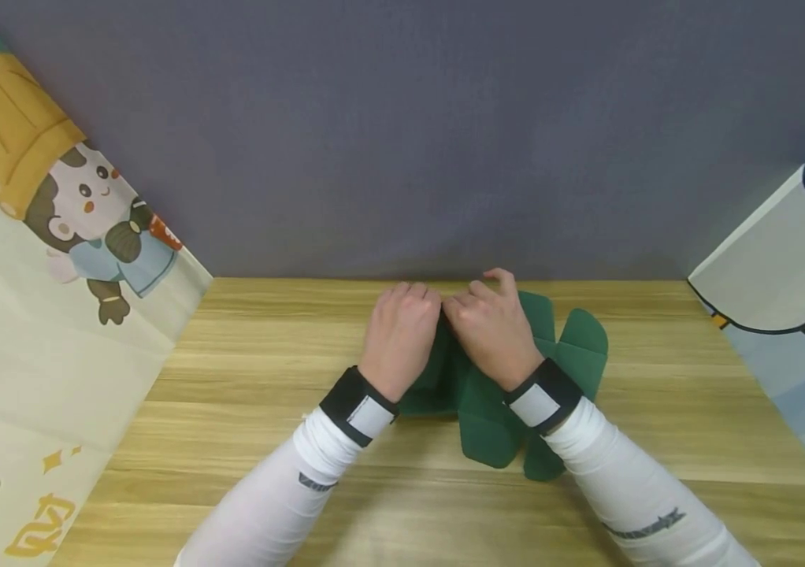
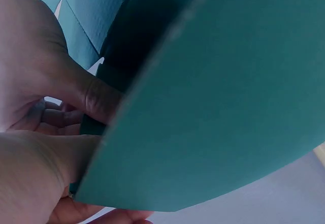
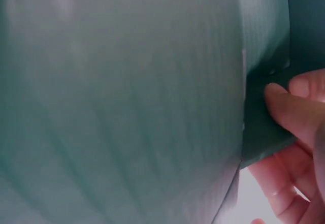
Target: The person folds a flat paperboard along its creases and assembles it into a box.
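Observation:
A partly folded green cardboard box (image 1: 491, 409) stands on the table, its left part raised into walls and several flaps spread to the right. My left hand (image 1: 402, 335) grips the box's far edge, fingers curled over it. Close beside it my right hand (image 1: 491, 327) pinches the same far side, one finger sticking out. Both thumbs reach in behind a large green panel (image 2: 203, 112) in the left wrist view, which hides their tips. Fingers (image 3: 292, 109) pinch a small flap beside a broad green panel (image 3: 127, 102) in the right wrist view.
The wood-grain table (image 1: 246, 409) meets a dark grey panel (image 1: 402, 142) just beyond my hands. A cartoon-printed cloth (image 1: 41, 331) borders the left side, and another printed cloth (image 1: 792, 260) the right. Loose flaps (image 1: 580, 346) lie beneath and beyond my right wrist.

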A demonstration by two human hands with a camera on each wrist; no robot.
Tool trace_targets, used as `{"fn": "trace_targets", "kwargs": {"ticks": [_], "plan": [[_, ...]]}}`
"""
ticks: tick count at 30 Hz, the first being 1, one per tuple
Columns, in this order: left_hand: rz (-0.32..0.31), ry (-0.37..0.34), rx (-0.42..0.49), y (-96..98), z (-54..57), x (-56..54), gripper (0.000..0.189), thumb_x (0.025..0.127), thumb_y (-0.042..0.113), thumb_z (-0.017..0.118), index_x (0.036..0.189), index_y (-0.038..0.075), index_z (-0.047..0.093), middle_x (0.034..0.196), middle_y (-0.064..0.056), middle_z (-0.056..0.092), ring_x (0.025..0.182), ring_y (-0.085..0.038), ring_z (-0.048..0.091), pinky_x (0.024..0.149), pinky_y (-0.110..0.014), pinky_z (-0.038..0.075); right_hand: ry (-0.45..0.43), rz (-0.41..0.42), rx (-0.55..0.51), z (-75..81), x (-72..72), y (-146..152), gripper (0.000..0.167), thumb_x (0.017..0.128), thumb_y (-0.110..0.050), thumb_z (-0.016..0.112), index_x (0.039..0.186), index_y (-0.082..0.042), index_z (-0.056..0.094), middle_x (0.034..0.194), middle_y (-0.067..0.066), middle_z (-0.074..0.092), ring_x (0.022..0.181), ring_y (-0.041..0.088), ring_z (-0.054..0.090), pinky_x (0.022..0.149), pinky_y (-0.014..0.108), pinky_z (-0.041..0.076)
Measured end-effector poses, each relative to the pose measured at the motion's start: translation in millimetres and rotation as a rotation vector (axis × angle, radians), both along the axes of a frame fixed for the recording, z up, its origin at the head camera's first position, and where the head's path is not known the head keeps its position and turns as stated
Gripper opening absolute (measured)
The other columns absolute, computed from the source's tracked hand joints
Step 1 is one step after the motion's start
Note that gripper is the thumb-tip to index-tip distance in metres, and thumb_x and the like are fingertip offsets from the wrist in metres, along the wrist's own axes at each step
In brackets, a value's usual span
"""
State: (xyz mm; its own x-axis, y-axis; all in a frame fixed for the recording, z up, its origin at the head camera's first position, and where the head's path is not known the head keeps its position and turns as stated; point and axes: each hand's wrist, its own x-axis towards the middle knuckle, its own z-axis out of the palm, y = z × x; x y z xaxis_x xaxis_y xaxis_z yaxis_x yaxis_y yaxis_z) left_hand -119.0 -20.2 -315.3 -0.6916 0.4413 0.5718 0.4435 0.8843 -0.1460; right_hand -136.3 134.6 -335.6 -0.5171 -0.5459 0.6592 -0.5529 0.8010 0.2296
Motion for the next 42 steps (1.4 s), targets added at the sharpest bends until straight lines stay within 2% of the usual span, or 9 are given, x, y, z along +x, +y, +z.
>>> {"fn": "trace_targets", "kwargs": {"ticks": [7,11,16,20,24,28,30,37,42], "plan": [[-0.005,-0.006,0.029,-6.0,-2.6,-2.3,0.017,0.085,-0.004,0.061,0.077,0.010,0.067,0.072,-0.001,0.063,0.066,-0.017,0.056,0.058,-0.027,0.046,-0.017,0.004,-0.017,1.8,3.9,4.1,0.006,0.085,-0.015,0.074,0.088,-0.011,0.070,0.082,0.004,0.072,0.084,0.026,0.060,0.105,0.058,0.032],[0.002,-0.025,0.080,-13.0,-3.3,-3.6,0.013,0.083,-0.003,0.064,0.081,0.009,0.069,0.075,-0.002,0.066,0.068,-0.018,0.058,0.060,-0.029,0.048,-0.028,0.019,-0.052,5.8,7.2,11.6,0.036,0.080,-0.021,0.080,0.113,-0.010,0.067,0.107,0.005,0.070,0.108,0.028,0.057,0.113,0.059,0.023],[0.036,-0.069,0.185,-22.9,-5.5,-4.5,0.008,0.082,-0.001,0.065,0.080,0.007,0.068,0.076,-0.004,0.065,0.071,-0.021,0.058,0.060,-0.030,0.052,-0.047,0.052,-0.124,13.3,15.3,23.1,0.052,0.080,-0.021,0.080,0.127,-0.009,0.061,0.129,0.010,0.060,0.123,0.032,0.050,0.110,0.054,0.030],[0.066,-0.106,0.271,-31.8,-8.2,-5.4,0.005,0.081,0.002,0.070,0.082,0.006,0.067,0.077,-0.005,0.065,0.071,-0.021,0.060,0.061,-0.032,0.054,-0.148,0.071,-0.221,16.4,26.9,29.6,0.049,0.082,-0.023,0.078,0.126,-0.007,0.061,0.120,0.010,0.063,0.108,0.030,0.057,0.090,0.046,0.045],[0.110,-0.133,0.347,-39.1,-11.6,-7.0,0.007,0.081,0.006,0.070,0.079,0.008,0.064,0.073,-0.002,0.061,0.068,-0.020,0.060,0.056,-0.033,0.052,-0.387,0.019,-0.350,14.2,39.3,34.0,0.043,0.086,-0.030,0.074,0.119,-0.005,0.064,0.094,0.004,0.068,0.076,0.017,0.063,0.066,0.033,0.051],[0.142,-0.160,0.445,-44.8,-16.8,-7.8,0.007,0.082,0.009,0.069,0.080,0.009,0.062,0.072,-0.001,0.060,0.062,-0.017,0.058,0.050,-0.032,0.048,-0.667,-0.088,-0.444,8.6,47.9,38.0,0.041,0.090,-0.043,0.066,0.108,-0.006,0.069,0.080,-0.002,0.069,0.065,0.008,0.061,0.061,0.030,0.052],[0.149,-0.177,0.497,-47.1,-20.0,-7.5,0.007,0.082,0.010,0.068,0.081,0.010,0.062,0.073,-0.001,0.060,0.061,-0.017,0.057,0.048,-0.032,0.046,-0.760,-0.129,-0.469,4.6,48.8,39.5,0.044,0.090,-0.050,0.062,0.103,-0.009,0.070,0.077,-0.003,0.068,0.064,0.008,0.061,0.061,0.031,0.052],[0.157,-0.239,0.632,-49.3,-32.6,-5.3,0.009,0.084,0.012,0.066,0.084,0.010,0.058,0.077,-0.001,0.058,0.064,-0.017,0.057,0.051,-0.031,0.046,-0.887,-0.162,-0.562,-10.5,38.9,44.8,0.053,0.091,-0.057,0.056,0.107,-0.008,0.068,0.081,0.001,0.071,0.063,0.009,0.064,0.059,0.031,0.053],[0.133,-0.290,0.704,-47.1,-40.7,-3.3,0.014,0.084,0.010,0.066,0.097,0.007,0.061,0.087,-0.005,0.064,0.073,-0.019,0.061,0.059,-0.032,0.050,-0.948,-0.128,-0.650,-16.2,30.9,45.4,0.045,0.093,-0.053,0.056,0.106,-0.011,0.066,0.080,0.000,0.073,0.060,0.008,0.066,0.054,0.031,0.052]]}}
